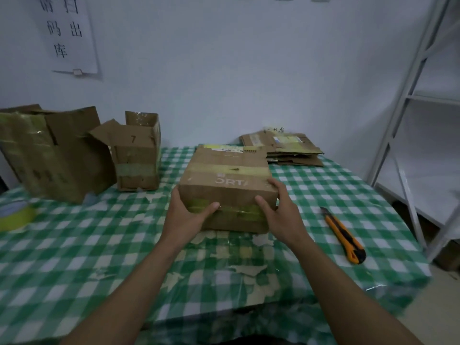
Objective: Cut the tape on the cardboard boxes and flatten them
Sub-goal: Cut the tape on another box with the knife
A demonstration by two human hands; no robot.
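Note:
A closed cardboard box (pixel 226 178) with yellowish tape bands sits in the middle of the table. My left hand (pixel 186 215) grips its near left corner, thumb laid across the taped front face. My right hand (pixel 278 210) grips the near right corner, thumb on the front and fingers over the top edge. An orange and black utility knife (pixel 344 237) lies on the cloth to the right of the box, apart from both hands. A stack of flattened cardboard (pixel 291 148) lies at the back right.
A green checked cloth (pixel 99 245) covers the table. Two opened boxes stand at the back left, a large one (pixel 54 150) and a smaller one (pixel 138 155). A tape roll (pixel 15 215) sits at the far left. White metal shelving (pixel 423 120) stands at the right.

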